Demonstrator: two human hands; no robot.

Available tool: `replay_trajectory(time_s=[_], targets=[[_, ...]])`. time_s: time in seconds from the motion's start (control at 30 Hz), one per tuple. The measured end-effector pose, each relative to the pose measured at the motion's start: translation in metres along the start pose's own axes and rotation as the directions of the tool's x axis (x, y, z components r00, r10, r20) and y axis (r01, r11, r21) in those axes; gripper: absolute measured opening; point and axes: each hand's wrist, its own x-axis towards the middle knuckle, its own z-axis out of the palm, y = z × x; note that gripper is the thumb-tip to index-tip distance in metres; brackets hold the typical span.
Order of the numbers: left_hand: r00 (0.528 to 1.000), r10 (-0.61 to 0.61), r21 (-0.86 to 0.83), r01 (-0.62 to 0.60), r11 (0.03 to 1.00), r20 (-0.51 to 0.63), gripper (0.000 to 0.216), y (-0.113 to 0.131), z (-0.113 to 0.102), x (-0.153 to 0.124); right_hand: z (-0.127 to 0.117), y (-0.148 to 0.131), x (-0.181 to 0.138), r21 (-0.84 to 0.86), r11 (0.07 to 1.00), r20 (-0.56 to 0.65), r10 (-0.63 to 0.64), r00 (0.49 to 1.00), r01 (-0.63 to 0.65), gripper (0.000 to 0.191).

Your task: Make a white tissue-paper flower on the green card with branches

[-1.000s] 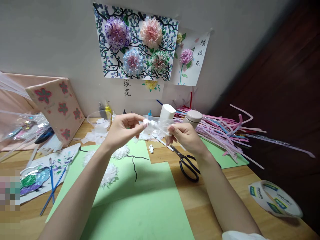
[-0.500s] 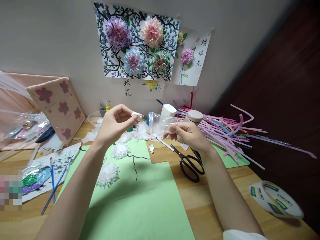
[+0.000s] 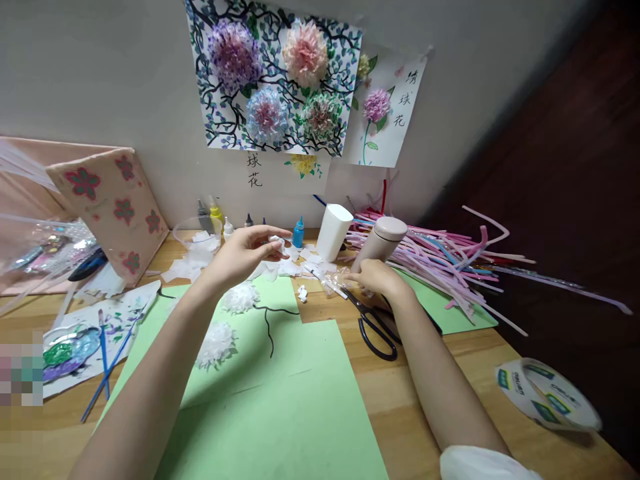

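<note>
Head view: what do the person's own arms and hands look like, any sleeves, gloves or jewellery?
The left hand and right hand are both ungloved, with no ring, watch or bracelet showing. The left forearm is uncovered as far as the picture shows. The right forearm is bare up to a plain white sleeve at the bottom edge.

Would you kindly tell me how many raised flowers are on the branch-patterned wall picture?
4: the purple flower at upper left, peach flower at upper right, blue-edged flower at lower left and green-edged flower at lower right. None appears hidden.
</note>
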Motion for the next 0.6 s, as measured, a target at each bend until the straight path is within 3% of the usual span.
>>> replay_trajectory(time_s=[0.1,0.17,0.23,0.3,0.4,0.6], targets=[[0.997,-0.076,0.056,0.075,0.996,0.026,0.030,-0.007,0.001,0.003,0.009,-0.017,-0.004,-0.080,0.994,-0.171,-0.084,0.982,0.071,0.017],[0.992,-0.124,0.118,0.124,0.985,-0.011,0.029,-0.008,0.000,0.003,0.021,-0.030,-0.007,-0.043,0.935,-0.118,-0.354,0.928,0.352,0.014],[0.985,-0.165,0.140,0.171,0.975,-0.056,0.032,-0.008,-0.001,0.002,0.037,-0.040,-0.008,0.036,0.827,-0.022,-0.560,0.828,0.561,0.025],[0.977,-0.200,0.091,0.206,0.974,-0.074,0.032,-0.006,-0.003,0.002,0.052,-0.046,-0.006,0.074,0.792,-0.008,-0.607,0.794,0.606,0.025],[0.969,-0.240,-0.007,0.240,0.971,-0.062,0.023,-0.008,-0.004,0.003,0.067,-0.048,-0.002,0.100,0.786,-0.014,-0.612,0.791,0.610,0.015],[0.965,-0.261,0.003,0.262,0.965,-0.037,0.018,-0.033,0.004,0.011,0.070,-0.049,0.001,0.158,0.781,-0.090,-0.598,0.797,0.604,0.008]])
